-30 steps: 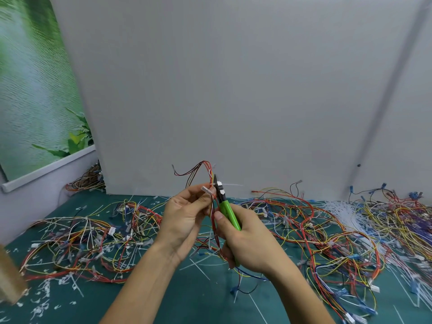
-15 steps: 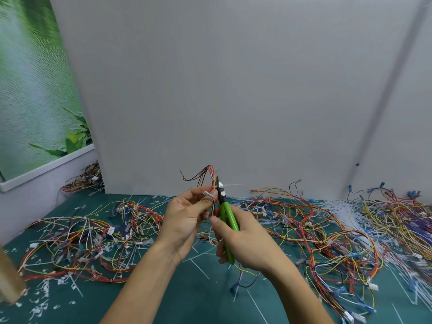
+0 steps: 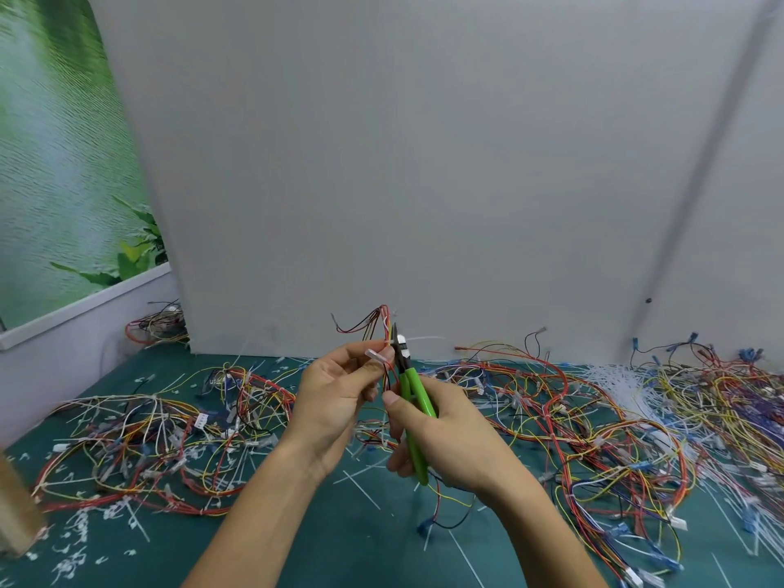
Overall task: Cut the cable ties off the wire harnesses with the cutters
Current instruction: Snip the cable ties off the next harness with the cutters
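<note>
Currently both hands are raised above the mat, mid-frame. Left hand (image 3: 335,396) pinches a thin harness (image 3: 384,318) between thumb and fingertips. The wires stand roughly upright, with loose red and black ends fanning out above the grip. A small clear tab (image 3: 375,355) sticks out at the thumb tip.

Right hand (image 3: 454,435) is wrapped round the green handles of the cutters (image 3: 413,394), thumb on the upper handle, fingers curled under the lower one. The handles are spread apart at the rear. The cutter nose points up, right against the harness just above the left fingertips. It sits at a white cable tie (image 3: 424,338) whose tail pokes out to the right of the blades. Can't tell whether the blades have closed on the tie; too small.

Below is a teal mat (image 3: 360,545) littered with white tie offcuts (image 3: 76,541). Wire heap (image 3: 148,435) lies left of the hands, a bigger tangle (image 3: 594,422) to the right. A bunch of loose white ties (image 3: 615,377) lies at the back near the grey panel (image 3: 424,163). Leafy green poster (image 3: 63,163) far left. Blurred brown object (image 3: 17,511) at the lower left edge.
</note>
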Demonstrator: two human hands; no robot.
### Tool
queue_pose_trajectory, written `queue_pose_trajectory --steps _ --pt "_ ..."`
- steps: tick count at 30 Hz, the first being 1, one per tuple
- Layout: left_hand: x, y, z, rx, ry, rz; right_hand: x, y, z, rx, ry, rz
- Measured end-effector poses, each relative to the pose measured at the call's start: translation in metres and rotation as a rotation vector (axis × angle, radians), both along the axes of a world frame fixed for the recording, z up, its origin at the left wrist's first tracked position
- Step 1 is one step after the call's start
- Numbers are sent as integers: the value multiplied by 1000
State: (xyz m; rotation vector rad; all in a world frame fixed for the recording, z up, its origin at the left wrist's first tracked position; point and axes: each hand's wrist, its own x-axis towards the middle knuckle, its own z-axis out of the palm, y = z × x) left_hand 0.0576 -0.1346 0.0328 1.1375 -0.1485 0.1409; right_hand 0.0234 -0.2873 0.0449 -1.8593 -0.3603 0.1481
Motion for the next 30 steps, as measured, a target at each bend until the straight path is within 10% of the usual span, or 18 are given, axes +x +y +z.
queue_pose_trajectory --steps 30 --pt "5 -6 -9 239 -159 259 6 -3 -5 -59 -12 -33"
